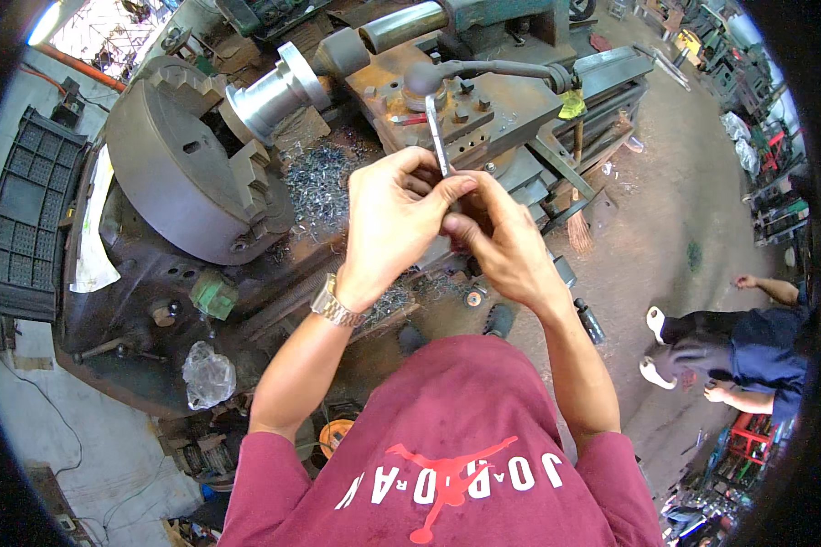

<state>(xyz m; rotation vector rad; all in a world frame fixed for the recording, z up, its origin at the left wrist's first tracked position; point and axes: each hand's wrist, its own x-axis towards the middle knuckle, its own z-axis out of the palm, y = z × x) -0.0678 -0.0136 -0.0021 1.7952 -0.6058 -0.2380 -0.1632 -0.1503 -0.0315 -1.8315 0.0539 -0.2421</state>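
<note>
In front of my chest, my left hand [394,211] and my right hand [504,244] meet with their fingers closed around a slim steel tool [439,141]. It has a long flat bar, perhaps a caliper's, pointing up and away from me; its lower part is hidden by my fingers. Beyond my hands is a lathe's tool post [447,108] with a long handle [502,69]. To the left, the jaws of a big round chuck [178,173] grip a shiny, flanged metal workpiece [278,94], which the tailstock side [342,52] meets at its far end.
Curly metal chips [324,187] lie below the workpiece. A crumpled plastic bag [209,376] hangs on the lathe's near left side, close to a green block [214,294]. On the right, another person [748,351] is beside tool-laden shelves. A black bottle [589,321] stands by my right forearm.
</note>
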